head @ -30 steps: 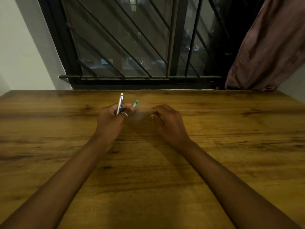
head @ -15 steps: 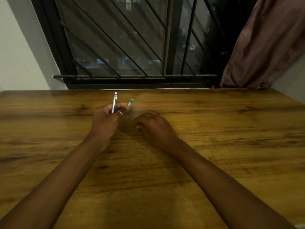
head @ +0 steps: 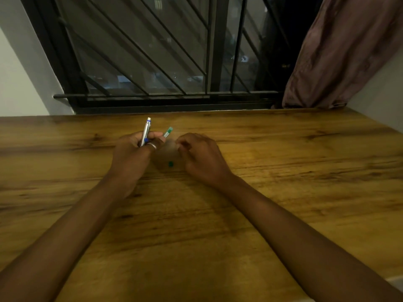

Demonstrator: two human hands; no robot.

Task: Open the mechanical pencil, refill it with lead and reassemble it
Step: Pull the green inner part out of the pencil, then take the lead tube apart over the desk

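Since the right grip (head: 202, 158) rose, we see a green cap (head: 170, 163) on the worktop (head: 283, 171). Left grip (head: 133, 153) clamps pencil (head: 145, 132), lead tube (head: 168, 132); right's hold unclear.

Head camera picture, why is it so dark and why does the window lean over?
Head view: dim indoor light, dark outside the window; same view, the wide-angle lens tilts the window frame near the edges; a hazy smudge blurs the spot between the left hand and right hand.
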